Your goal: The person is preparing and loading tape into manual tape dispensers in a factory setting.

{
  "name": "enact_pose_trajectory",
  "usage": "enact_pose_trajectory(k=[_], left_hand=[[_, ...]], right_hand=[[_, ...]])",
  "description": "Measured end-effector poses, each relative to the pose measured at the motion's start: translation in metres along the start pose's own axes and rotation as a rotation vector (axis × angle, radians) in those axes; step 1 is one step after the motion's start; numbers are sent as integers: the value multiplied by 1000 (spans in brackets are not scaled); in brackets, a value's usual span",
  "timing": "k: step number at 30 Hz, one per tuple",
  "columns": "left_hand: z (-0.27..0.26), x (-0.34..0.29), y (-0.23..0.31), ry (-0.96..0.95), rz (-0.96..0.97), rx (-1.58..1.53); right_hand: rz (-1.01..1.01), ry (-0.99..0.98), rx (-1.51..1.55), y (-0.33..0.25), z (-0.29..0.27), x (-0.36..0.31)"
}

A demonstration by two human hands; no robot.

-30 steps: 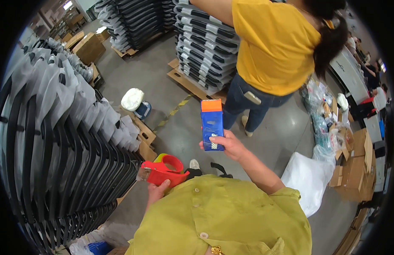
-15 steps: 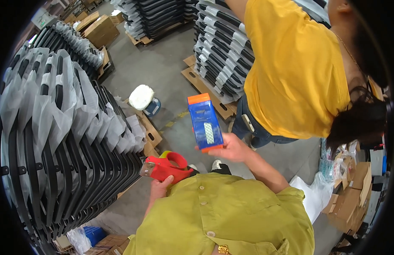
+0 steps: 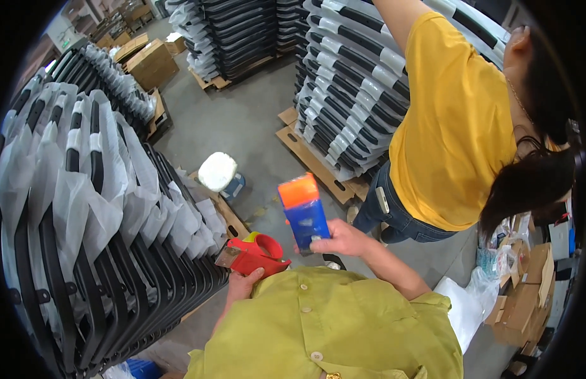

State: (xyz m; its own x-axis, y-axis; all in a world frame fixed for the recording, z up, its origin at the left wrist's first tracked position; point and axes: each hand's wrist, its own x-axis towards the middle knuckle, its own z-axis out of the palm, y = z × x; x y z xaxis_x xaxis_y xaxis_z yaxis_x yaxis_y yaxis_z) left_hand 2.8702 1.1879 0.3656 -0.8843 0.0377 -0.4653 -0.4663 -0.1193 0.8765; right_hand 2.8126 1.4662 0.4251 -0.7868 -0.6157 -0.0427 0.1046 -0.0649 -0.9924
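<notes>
A red tape dispenser (image 3: 250, 258) with a clear front part and a yellowish roll sits in my left hand (image 3: 244, 283), the fingers closed round its lower side. My right hand (image 3: 343, 239) grips the near end of a blue box-shaped pack with an orange end (image 3: 307, 221). The pack tilts so that its orange end faces up and away from me. The two held things are apart, in front of my green shirt. Close on the left stand black curved frames (image 3: 103, 278) in white foam wrap.
A person in a yellow shirt (image 3: 454, 126) stands at the right, one arm stretched toward a tall stack of wrapped black frames (image 3: 350, 82). A white bundle on a blue drum (image 3: 218, 172) is on the floor ahead. Cardboard boxes (image 3: 523, 303) and plastic wrap lie at right.
My right hand has lowered slightly and tipped the blue pack, so more of its orange end shows. The tape dispenser sits a little further right and lower. The person in yellow has shifted right.
</notes>
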Motion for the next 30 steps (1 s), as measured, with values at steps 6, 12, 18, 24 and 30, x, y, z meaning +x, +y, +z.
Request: enact_pose_trajectory(k=[6,12,18,24,30], left_hand=[[-17,23,-1,-111,-34,-122],[-20,31,13,-200,-54,-93],[-12,36,19,-262,42,-158],[10,53,25,-410,91,-5],[7,66,18,-387,125,-36]], right_hand=[[-84,188,-68,11,22,19],[-148,416,-127,3,28,22],[-102,482,0,0,26,18],[-81,640,146,6,25,-18],[10,811,-229,49,16,-46]])
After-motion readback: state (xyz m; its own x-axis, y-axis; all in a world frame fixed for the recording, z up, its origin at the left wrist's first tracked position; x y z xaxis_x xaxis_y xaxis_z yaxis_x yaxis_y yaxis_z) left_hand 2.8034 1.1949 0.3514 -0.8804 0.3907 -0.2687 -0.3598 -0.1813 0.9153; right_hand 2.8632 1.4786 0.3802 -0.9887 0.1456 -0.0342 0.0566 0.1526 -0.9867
